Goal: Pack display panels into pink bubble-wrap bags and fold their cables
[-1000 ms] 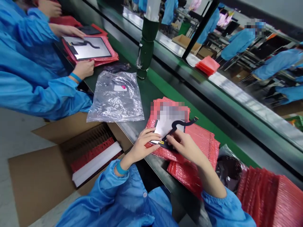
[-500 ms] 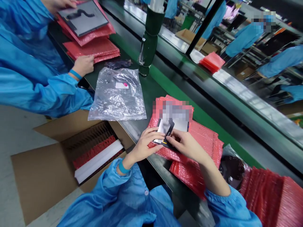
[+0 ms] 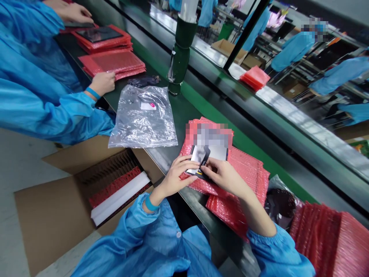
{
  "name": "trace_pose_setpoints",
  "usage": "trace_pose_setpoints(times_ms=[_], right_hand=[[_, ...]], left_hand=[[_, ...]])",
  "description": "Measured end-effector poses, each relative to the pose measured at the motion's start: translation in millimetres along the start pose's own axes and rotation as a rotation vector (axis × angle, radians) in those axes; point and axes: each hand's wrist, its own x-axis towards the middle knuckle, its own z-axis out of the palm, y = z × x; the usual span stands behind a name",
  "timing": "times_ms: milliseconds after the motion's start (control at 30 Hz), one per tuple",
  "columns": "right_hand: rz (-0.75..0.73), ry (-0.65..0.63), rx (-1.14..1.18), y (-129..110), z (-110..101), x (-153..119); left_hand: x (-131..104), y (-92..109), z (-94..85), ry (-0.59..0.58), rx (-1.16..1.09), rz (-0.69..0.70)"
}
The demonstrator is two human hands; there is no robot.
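A flat screen panel [image 3: 215,154] lies on a pile of red bubble-wrap bags [image 3: 248,173] at the near edge of the dark bench. A black flex cable [image 3: 204,157] lies folded down over the panel's near end. My left hand [image 3: 175,177] pinches the panel's near left corner. My right hand [image 3: 226,177] presses the base of the flex cable with thumb and fingers, touching the panel's near edge. Both sleeves are blue, and a blue band sits on my left wrist.
A clear plastic bag [image 3: 143,117] lies left of the panel. An open cardboard box [image 3: 57,215] with red bags and white foam stands below the bench. A co-worker's hand [image 3: 102,82] rests at the left near stacked red bags [image 3: 112,63]. A green post [image 3: 180,50] stands behind.
The black flex cable, which stuck up and out to the right, is now folded flat onto the panel. The co-worker's panel has been moved away, leaving stacked red bags.
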Motion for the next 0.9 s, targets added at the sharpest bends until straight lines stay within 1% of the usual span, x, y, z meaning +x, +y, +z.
trace_pose_setpoints(times_ms=[267,433,567,633,733,800,833,900], right_hand=[[-0.017,-0.01,-0.014,2.2,-1.5,1.6],[-0.021,-0.023,-0.061,1.3,-0.1,1.8],[0.017,-0.008,-0.159,-0.4,0.7,1.1],[0.059,0.011,-0.199,-0.2,1.7,-0.4],[0.123,0.095,-0.23,4.0,8.1,-5.0],[0.113,0.188,-0.239,9.6,16.5,-10.3],[0.072,0.245,-0.232,12.8,21.5,-13.8],[-0.088,0.363,-0.216,19.3,31.6,-22.5]], left_hand=[[0.0,1.2,0.6,0.008,0.012,-0.001],[0.0,7.1,-0.5,-0.011,0.041,-0.026],[3.4,16.4,-4.4,-0.025,0.194,-0.025],[6.8,20.4,-8.4,-0.072,0.281,-0.003],[12.4,23.2,-15.1,-0.188,0.312,0.02],[14.7,23.3,-18.2,-0.228,0.287,-0.003],[15.3,23.1,-18.9,-0.228,0.268,-0.026],[15.2,22.5,-19.1,-0.207,0.232,-0.079]])
